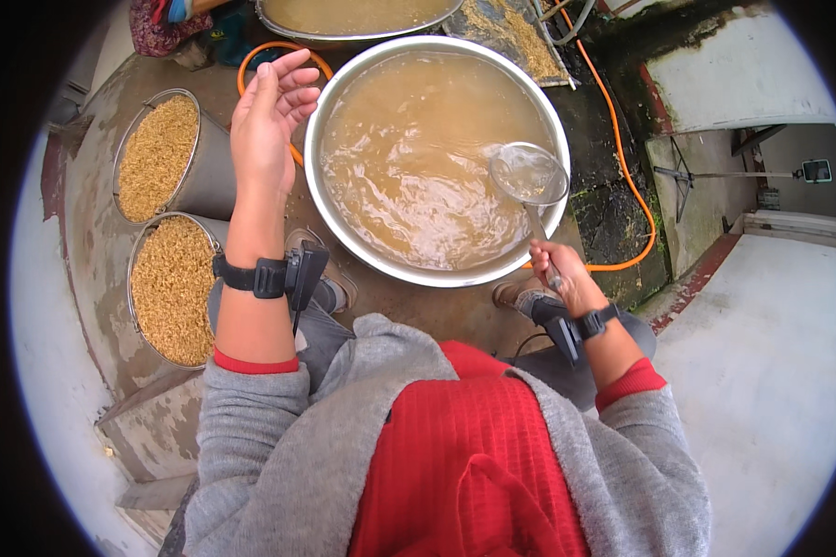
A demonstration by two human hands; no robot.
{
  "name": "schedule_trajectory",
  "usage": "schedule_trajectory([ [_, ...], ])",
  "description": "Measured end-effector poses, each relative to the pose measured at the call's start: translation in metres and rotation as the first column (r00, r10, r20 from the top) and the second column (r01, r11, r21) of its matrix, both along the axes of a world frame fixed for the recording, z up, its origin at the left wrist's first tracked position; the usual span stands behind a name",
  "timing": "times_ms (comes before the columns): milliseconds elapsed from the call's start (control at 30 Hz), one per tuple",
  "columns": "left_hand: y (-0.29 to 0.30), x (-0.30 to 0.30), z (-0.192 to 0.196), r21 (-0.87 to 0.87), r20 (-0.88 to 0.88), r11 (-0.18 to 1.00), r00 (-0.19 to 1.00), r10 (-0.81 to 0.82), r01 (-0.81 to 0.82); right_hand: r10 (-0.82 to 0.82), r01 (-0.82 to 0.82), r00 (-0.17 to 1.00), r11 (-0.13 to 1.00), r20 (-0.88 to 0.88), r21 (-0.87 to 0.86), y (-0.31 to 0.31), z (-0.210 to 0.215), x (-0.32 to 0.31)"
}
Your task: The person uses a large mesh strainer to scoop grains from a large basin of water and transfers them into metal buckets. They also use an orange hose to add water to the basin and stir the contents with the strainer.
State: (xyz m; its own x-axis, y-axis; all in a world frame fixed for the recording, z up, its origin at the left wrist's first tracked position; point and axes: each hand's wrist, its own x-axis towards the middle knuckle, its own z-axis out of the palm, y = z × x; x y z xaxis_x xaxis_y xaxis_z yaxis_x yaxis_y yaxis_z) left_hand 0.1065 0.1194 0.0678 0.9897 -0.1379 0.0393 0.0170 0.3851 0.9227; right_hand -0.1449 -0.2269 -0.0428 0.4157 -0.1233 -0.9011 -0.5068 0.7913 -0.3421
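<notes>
My right hand (561,271) grips the handle of a round wire-mesh skimmer (529,174). The skimmer's head is over the right side of a wide metal basin (320,206), at or just above the water; I cannot tell which. Cloudy brown water (418,139) fills the basin, its surface rippled and glinting. Raised at the basin's left rim, my left hand (274,111) holds nothing, its fingers apart and slightly curled. Few or no grains show in the mesh.
Two metal buckets of golden grain (170,288) stand on the left. A second basin (362,35) of brown water lies beyond. Grain is spread on a dark sheet (520,37) at the far right. An orange hose (622,158) curves along the right, and a lamp stand (743,174) is farther right.
</notes>
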Motion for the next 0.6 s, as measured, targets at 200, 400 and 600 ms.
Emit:
schedule_trajectory([
  [200,0.000,0.001,0.002,-0.002,-0.024,1.000,1.000,-0.006,0.006,0.047,-0.034,0.993,0.993,0.105,-0.117,-0.016,-0.047,0.105],
  [400,0.002,0.002,0.002,0.019,-0.018,1.000,1.000,-0.020,0.020,0.311,-0.265,0.946,0.902,0.087,-0.341,0.011,-0.068,0.181],
  [600,0.002,0.003,0.002,0.010,-0.013,0.999,0.999,-0.031,0.031,0.696,-0.527,0.716,0.582,0.045,-0.619,0.062,-0.077,0.184],
])
